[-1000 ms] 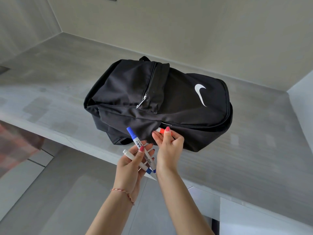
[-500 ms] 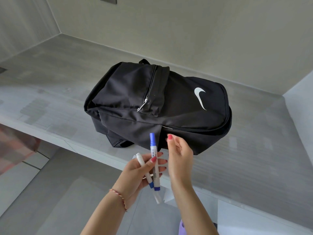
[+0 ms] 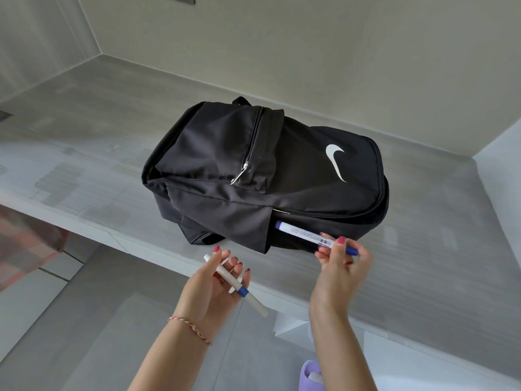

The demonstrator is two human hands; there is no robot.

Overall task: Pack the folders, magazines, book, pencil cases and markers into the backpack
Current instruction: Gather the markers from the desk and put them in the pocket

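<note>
Black backpack point(image 3: 253, 176) lies flat on the grey shelf point(image 3: 423, 277), side pocket slot facing 6 o'clock. Right hand point(image 3: 339, 266) pinches a blue-capped marker point(image 3: 307, 235) by its tail; long axis runs 10–4 o'clock, cap toward the slot at 10. Left hand point(image 3: 217, 280), farther from the slot, grips the remaining marker point(image 3: 234, 280).

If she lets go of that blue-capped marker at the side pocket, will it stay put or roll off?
The blue-capped marker looks round and smooth, so on the bare counter it would probably roll. It seems light and stiff: the right hand steers it with a fingertip pinch. Its cap end is at the backpack side pocket's mouth, where fabric should check it.
</note>
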